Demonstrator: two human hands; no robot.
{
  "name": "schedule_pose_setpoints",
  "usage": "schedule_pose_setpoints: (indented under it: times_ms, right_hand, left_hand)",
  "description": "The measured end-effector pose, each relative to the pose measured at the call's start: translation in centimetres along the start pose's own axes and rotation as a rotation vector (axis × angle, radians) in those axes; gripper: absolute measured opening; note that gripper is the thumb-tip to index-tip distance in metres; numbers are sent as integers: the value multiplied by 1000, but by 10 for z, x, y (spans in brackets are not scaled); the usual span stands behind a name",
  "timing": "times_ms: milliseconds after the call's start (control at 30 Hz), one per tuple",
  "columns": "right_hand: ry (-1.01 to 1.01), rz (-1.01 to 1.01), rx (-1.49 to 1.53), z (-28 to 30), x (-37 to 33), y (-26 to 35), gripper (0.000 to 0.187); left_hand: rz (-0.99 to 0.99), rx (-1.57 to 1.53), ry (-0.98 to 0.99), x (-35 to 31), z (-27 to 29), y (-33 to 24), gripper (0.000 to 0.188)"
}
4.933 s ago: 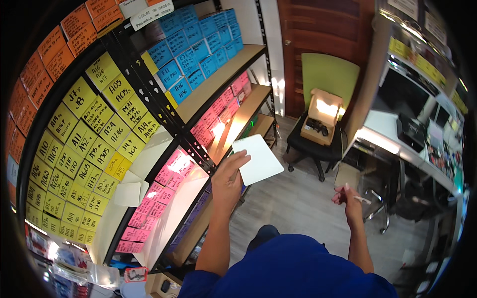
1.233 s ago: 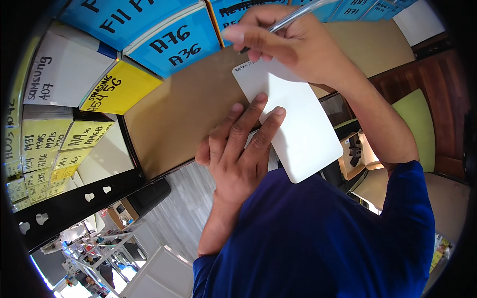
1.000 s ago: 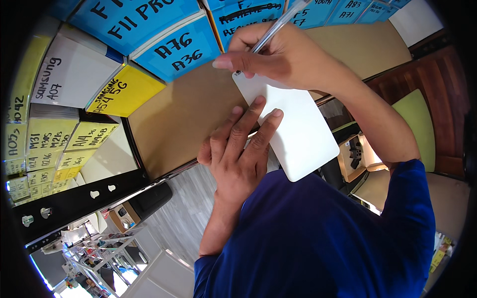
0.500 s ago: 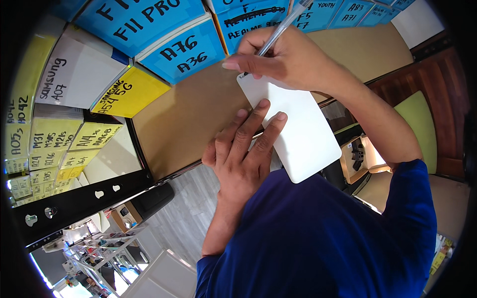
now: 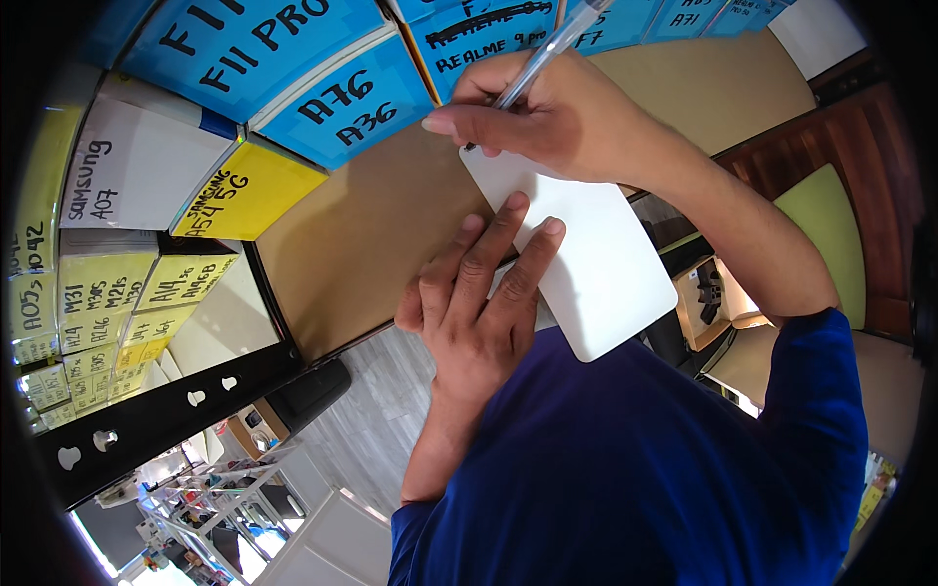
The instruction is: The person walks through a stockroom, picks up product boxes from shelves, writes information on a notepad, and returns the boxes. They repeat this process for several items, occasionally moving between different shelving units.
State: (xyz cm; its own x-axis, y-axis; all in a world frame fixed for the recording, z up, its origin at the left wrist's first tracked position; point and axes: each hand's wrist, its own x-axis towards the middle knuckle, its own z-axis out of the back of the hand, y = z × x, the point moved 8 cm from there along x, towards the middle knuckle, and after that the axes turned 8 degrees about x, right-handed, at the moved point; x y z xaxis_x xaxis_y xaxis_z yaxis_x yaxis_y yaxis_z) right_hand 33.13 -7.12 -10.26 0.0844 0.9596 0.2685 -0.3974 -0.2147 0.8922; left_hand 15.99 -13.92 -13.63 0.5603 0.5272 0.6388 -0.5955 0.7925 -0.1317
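Note:
A white rectangular card with rounded corners lies slantwise in front of me, its near end jutting past the shelf edge toward my body. Spread over its left side, my left hand rests with two fingertips on the white surface. My right hand grips a clear-barrelled pen at the card's far-left corner. The pen's tip is mostly hidden behind the fingers, close to small dark marks at that corner.
A brown shelf board runs under the card. Blue labelled boxes line its far side; yellow and white boxes stand left. A black perforated metal upright is at lower left. An open cardboard box and green chair back are right.
The boxes at left have shifted slightly in view. My right hand and the pen have moved a little left at the card's corner; my left hand keeps its place.

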Motion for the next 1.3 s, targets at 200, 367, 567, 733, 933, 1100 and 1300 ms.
schedule_pose_setpoints:
  times_ms: [200,367,567,733,933,1100,1300]
  right_hand:
    - [-53,8,10,11,0,-1,24]
    - [-145,72,192,12,2,-1,41]
    - [16,-40,90,0,3,-10,39]
    - [37,-78,6,-1,1,-5,31]
    - [11,-27,-46,1,2,-3,41]
    - [-18,-32,0,1,0,-7,37]
    - [24,-40,-69,0,1,-4,37]
  left_hand:
    - [-3,-4,-5,0,-1,0,34]
    - [-6,-26,-3,1,-1,1,35]
    - [-2,-16,5,-1,-2,1,34]
    - [1,-52,-7,0,-3,1,35]
    - [0,-67,-18,1,-2,1,35]
    - [-3,-58,-31,-1,-3,1,34]
    - [12,-52,-26,-1,-2,1,33]
